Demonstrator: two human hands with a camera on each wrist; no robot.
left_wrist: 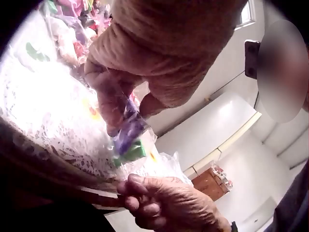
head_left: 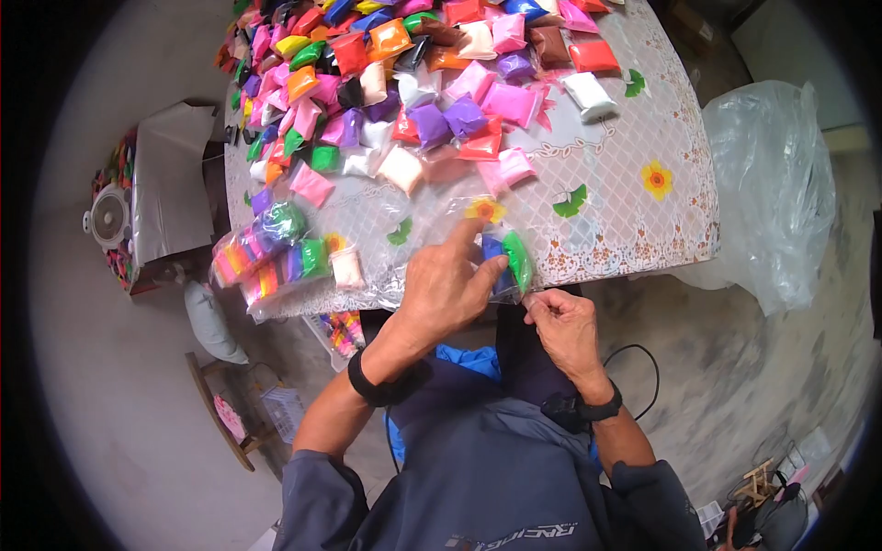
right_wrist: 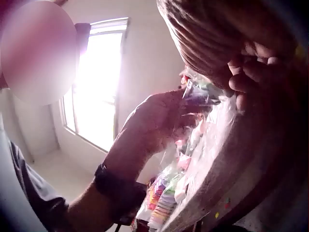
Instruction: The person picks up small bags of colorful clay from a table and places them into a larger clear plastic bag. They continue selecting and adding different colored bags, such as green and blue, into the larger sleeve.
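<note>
A clear plastic bag holds a blue packet (head_left: 493,264) and a green packet (head_left: 518,261) at the table's front edge. My left hand (head_left: 446,289) grips the bag from the left, its thumb at the blue packet; the left wrist view shows this hand (left_wrist: 154,58) with fingers and thumb around the bag, above the green packet (left_wrist: 133,152). On the other side, my right hand (head_left: 565,332) pinches the bag's lower corner between thumb and curled fingers. In the right wrist view the right hand (right_wrist: 217,43) partly hides the bag.
Many coloured packets (head_left: 427,124) cover the back and left of the patterned table (head_left: 634,220). Filled clear bags (head_left: 276,248) lie at its front left, beside a pale packet (head_left: 347,269). A large clear plastic sheet (head_left: 772,193) hangs at the right.
</note>
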